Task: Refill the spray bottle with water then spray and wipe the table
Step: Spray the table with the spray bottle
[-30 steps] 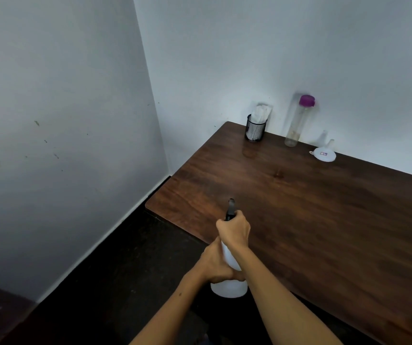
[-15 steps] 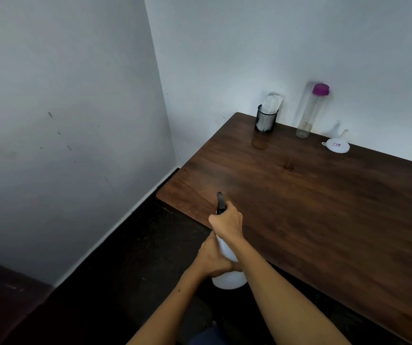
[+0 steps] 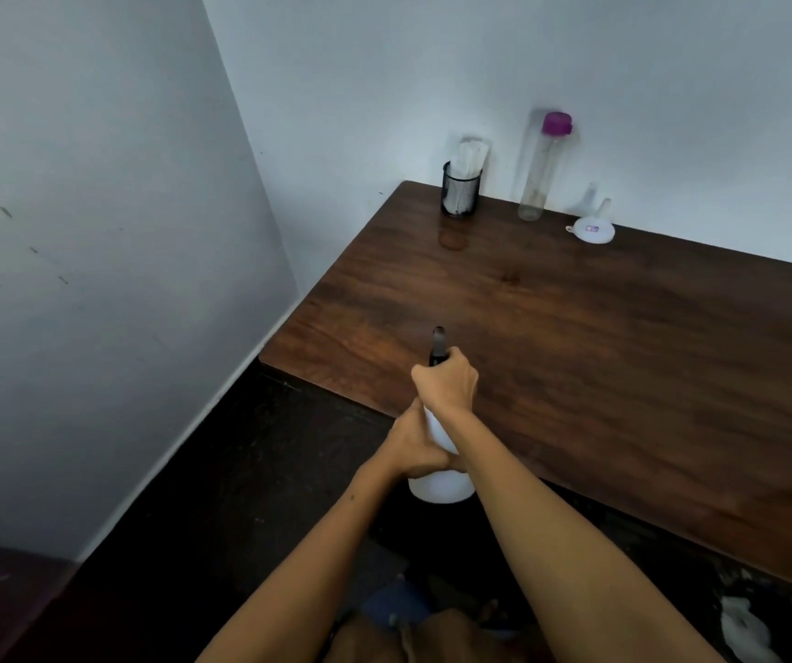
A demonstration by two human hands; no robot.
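I hold a white spray bottle point(image 3: 441, 485) in front of me, just off the near edge of the dark wooden table point(image 3: 600, 356). My left hand point(image 3: 415, 445) wraps the bottle's body. My right hand point(image 3: 446, 382) is closed over its black spray head, whose nozzle point(image 3: 438, 344) sticks out toward the table. A tall clear water bottle with a purple cap point(image 3: 541, 167) stands at the back by the wall. A white funnel point(image 3: 592, 227) lies to the right of it.
A black mesh cup point(image 3: 461, 191) holding white cloths stands in the table's far left corner. Grey walls close the left and back sides. The floor is dark, with a white crumpled thing point(image 3: 743, 629) at the bottom right.
The view has shifted, so the table's far items sit slightly differently in the frame. Both hands keep the same hold on the spray bottle.
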